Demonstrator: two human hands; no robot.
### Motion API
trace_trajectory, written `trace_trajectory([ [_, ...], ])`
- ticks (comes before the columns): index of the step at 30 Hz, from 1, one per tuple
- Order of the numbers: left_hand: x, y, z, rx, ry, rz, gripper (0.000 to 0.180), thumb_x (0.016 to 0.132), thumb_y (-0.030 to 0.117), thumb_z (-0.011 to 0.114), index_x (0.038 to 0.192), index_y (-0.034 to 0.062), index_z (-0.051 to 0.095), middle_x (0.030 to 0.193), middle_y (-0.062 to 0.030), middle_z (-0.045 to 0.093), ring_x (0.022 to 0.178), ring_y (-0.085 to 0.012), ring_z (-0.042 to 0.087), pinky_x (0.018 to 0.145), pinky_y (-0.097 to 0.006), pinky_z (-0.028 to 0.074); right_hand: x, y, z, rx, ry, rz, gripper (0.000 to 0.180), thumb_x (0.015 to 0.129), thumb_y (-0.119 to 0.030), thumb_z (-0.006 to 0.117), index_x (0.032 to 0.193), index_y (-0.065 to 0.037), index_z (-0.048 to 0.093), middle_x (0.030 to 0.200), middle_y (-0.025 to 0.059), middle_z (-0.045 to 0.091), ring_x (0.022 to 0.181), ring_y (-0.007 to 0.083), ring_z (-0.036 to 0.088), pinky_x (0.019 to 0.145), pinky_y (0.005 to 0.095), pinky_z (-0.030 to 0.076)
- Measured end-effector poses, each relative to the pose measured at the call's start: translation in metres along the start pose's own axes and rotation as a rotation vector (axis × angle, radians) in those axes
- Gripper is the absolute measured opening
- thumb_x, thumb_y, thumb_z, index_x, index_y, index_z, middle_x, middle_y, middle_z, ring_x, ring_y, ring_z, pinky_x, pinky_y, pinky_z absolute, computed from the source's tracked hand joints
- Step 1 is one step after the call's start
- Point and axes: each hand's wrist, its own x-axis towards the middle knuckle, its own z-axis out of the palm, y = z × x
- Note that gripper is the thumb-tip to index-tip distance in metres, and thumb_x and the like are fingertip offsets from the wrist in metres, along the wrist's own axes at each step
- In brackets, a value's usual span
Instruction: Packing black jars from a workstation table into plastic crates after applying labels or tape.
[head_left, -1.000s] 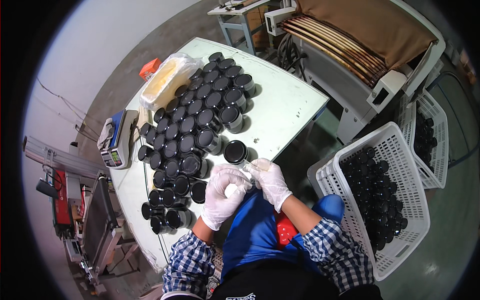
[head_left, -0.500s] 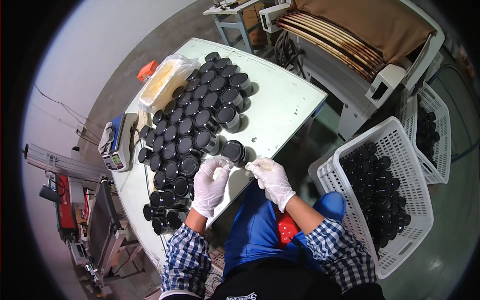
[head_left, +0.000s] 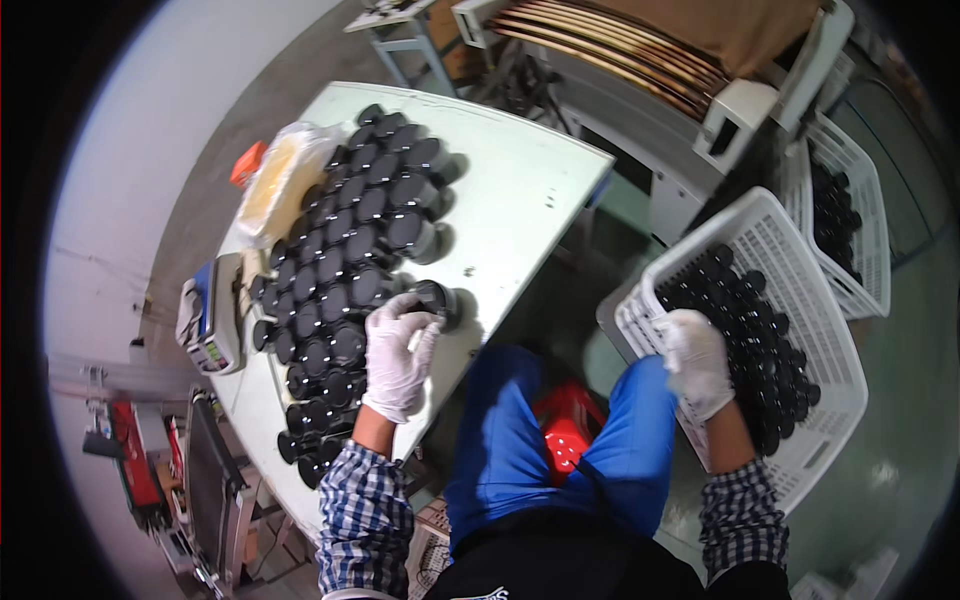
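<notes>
My left hand [head_left: 398, 355], in a white glove, is at the near edge of a group of black-lidded clear jars [head_left: 333, 265] on the white table. Its thumb and fingers curl into a pinch beside a single jar [head_left: 436, 303]; whether they touch it or hold something small does not show. Out to the right, my white-gloved right hand [head_left: 697, 365] is over the near-left rim of a white plastic basket [head_left: 835, 400]. Motion smears its fingers, so their grip is unclear. Many small black lids [head_left: 745, 350] fill the basket's bottom.
A plastic-lined tub of yellowish material [head_left: 275, 185] stands at the table's far left, near an orange box [head_left: 248, 163]. A scale [head_left: 215, 320] is at the left edge. Behind the basket are a second basket [head_left: 872, 220] and a machine with rollers [head_left: 610, 55]. A red stool [head_left: 566, 435] shows between my legs.
My right hand has swung from beside the left hand, at the table edge, rightward to the basket. My left hand stays by the single jar. The whole view has shifted.
</notes>
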Motion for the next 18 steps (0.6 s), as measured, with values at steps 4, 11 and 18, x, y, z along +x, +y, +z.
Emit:
trace_trajectory([
  [4, 0.018, -0.012, 0.022, -0.026, -0.073, 0.017, 0.011, 0.081, 0.016, 0.072, 0.089, 0.0085, 0.072, 0.114, -0.0124, 0.063, 0.109, -0.0312, 0.053, 0.096, -0.043, 0.04, -0.035, 0.019, -0.139, -0.072, 0.524, 0.467, 0.009, 0.083, -0.009, 0.068, 0.092, -0.008, 0.067, 0.068, -0.0035, 0.053, 0.048, 0.0049, 0.038, 0.042, 0.0217, 0.029],
  [11, 0.02, -0.026, 0.017, 0.009, -0.045, -0.028, 0.007, 0.082, 0.003, 0.068, 0.086, -0.0005, 0.063, 0.103, -0.0135, 0.063, 0.099, -0.0272, 0.057, 0.09, -0.038, 0.042, -0.163, 0.12, -0.272, -0.338, 0.699, 0.752, 0.032, 0.082, -0.032, 0.067, 0.104, -0.007, 0.067, 0.079, 0.0075, 0.062, 0.065, 0.0173, 0.057, 0.055, 0.0306, 0.044],
  [18, 0.016, -0.046, 0.05, -0.057, 0.018, -0.053, 0.046, 0.087, 0.004, 0.067, 0.131, 0.0077, 0.053, 0.124, -0.0124, 0.056, 0.111, -0.0263, 0.055, 0.094, -0.034, 0.043, -0.235, 0.158, -0.32, -1.236, 0.24, 1.108, 0.046, 0.078, -0.039, 0.067, 0.108, -0.005, 0.069, 0.111, 0.0203, 0.066, 0.105, 0.0377, 0.063, 0.09, 0.0435, 0.05],
])
